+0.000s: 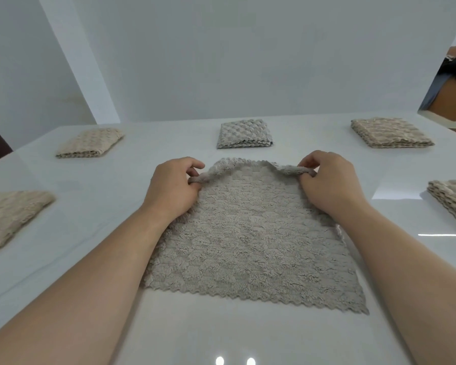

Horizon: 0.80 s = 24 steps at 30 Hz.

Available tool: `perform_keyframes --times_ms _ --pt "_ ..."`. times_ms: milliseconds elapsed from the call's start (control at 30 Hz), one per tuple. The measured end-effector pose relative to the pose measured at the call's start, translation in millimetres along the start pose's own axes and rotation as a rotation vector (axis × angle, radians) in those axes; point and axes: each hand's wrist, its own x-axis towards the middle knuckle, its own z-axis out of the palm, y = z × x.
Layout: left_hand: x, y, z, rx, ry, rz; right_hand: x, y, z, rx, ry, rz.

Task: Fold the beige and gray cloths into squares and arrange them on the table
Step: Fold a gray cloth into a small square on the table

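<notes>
A gray cloth (250,241) lies spread flat on the white table (90,185) in front of me. My left hand (171,188) pinches its far left corner and my right hand (327,183) pinches its far right corner. The far edge is lifted and curled slightly toward me. A folded gray cloth (244,134) sits beyond it at the table's far middle. Folded beige cloths lie at the far left (90,143), far right (390,133), near left (8,217) and right edge (453,198).
A white wall rises directly behind the table's far edge. At the upper right, past the table's corner, a brown floor (453,101) and a dark object show.
</notes>
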Motion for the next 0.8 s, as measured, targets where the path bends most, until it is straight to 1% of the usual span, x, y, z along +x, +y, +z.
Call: perform_keyframes --times_ms 67,200,300,367,500,567,600,700,800 --pt "0.3 1.8 -0.9 -0.009 0.009 0.001 -2.2 -4.0 -3.4 0.013 0.02 0.027" --pt "0.7 2.7 -1.8 0.081 -0.01 -0.035 -6.6 -11.6 -8.1 0.0 0.047 0.069" --pt "-2.0 6.3 -3.5 0.053 -0.016 -0.076 -9.3 -13.3 -9.1 0.054 0.058 0.065" --pt "-3.4 7.8 -4.7 -0.036 0.002 -0.115 -10.2 -12.7 -7.9 0.094 0.058 0.046" --pt "-6.7 16.4 -10.6 -0.287 0.061 -0.212 -9.1 -8.9 -4.3 0.196 0.065 0.022" --pt "-5.8 16.2 -9.9 -0.427 0.072 -0.255 -8.9 -7.8 -2.4 0.223 0.04 0.01" --pt "-4.7 14.1 -8.2 -0.461 0.079 -0.262 -8.7 -7.4 -1.6 0.23 0.023 0.001" --pt "-1.0 8.2 -2.1 -0.426 0.09 -0.217 -7.2 -4.2 2.2 0.173 -0.028 -0.041" --pt "0.2 7.0 -0.3 -0.346 0.116 -0.165 -4.6 -1.4 5.7 0.115 -0.031 -0.105"
